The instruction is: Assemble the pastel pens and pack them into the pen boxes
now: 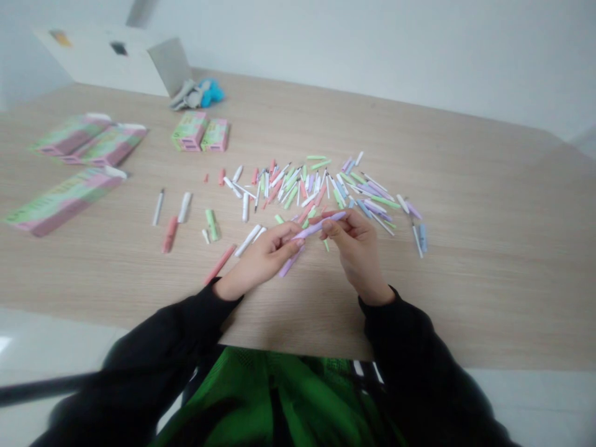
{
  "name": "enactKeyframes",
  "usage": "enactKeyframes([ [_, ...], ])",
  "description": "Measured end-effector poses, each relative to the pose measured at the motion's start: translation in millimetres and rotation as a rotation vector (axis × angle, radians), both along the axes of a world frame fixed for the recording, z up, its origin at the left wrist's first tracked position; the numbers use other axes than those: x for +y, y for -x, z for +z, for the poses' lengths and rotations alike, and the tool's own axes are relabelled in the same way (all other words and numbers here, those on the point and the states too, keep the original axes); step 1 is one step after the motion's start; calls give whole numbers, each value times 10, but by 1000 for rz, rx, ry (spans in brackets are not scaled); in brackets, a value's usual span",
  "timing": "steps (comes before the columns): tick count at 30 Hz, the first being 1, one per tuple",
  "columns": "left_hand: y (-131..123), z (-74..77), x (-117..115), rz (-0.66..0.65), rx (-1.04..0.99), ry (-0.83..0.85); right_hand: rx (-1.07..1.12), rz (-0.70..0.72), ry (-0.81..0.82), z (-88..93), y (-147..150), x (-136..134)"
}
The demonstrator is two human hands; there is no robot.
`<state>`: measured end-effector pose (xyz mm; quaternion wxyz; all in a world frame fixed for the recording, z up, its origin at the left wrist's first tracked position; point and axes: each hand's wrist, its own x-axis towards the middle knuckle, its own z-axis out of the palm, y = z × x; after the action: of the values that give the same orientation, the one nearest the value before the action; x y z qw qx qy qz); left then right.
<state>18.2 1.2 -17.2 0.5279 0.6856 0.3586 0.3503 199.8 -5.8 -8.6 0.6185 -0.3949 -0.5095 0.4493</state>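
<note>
Both my hands meet over the wooden table point(465, 261) just in front of a scattered pile of pastel pen parts point(321, 186). My left hand point(261, 257) is closed in a pinch on the near end of a purple pen point(321, 225). My right hand point(356, 245) grips the same pen's far end with curled fingers. A second purple piece point(291, 261) sticks out below my left fingers. The pile holds several white, pink, green, blue and purple barrels and caps.
Loose pens point(170, 233) lie left of the pile. Pink and green boxes point(65, 198) lie at the far left, with two smaller ones point(200, 131) behind. A white box point(107, 59) and a blue-grey bundle point(198, 94) sit at the back.
</note>
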Motion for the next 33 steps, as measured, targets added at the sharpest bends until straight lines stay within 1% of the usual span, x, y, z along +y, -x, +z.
enactKeyframes([
  [2,-14,8,-19,99,32,-48,-6,-31,15,-30,18,10],
  [3,-17,19,-30,127,45,-55,-6,-37,22,-42,27,14],
  [4,-17,34,-42,128,52,-42,-4,-35,30,-53,37,16],
  [6,-5,65,-60,74,39,26,5,-11,39,-65,50,18],
  [9,35,86,-68,-39,-35,153,12,0,45,-55,45,9],
  [15,78,72,-61,-257,-128,279,-39,16,10,51,-15,-50],
  [17,63,69,-70,-331,-192,376,-43,48,1,70,-14,-70],
  [19,48,64,-75,-408,-263,516,-31,75,8,57,-2,-76],
  [21,45,58,-70,-432,-350,659,-21,75,25,19,6,-67],
  [23,55,52,-57,-418,-407,753,-24,46,40,-24,4,-47],
  [25,68,44,-45,-378,-401,735,-35,29,45,-50,-10,-29],
  [26,73,39,-40,-354,-369,678,-36,30,42,-52,-18,-24],
  [29,75,16,-37,-269,-241,417,-30,45,17,-24,-35,-35],
  [30,72,8,-38,-261,-212,367,-31,45,13,-9,-37,-44],
  [31,67,2,-41,-266,-195,363,-31,40,14,4,-37,-54],
  [33,58,-3,-49,-292,-204,475,-29,28,33,18,-33,-67],
])
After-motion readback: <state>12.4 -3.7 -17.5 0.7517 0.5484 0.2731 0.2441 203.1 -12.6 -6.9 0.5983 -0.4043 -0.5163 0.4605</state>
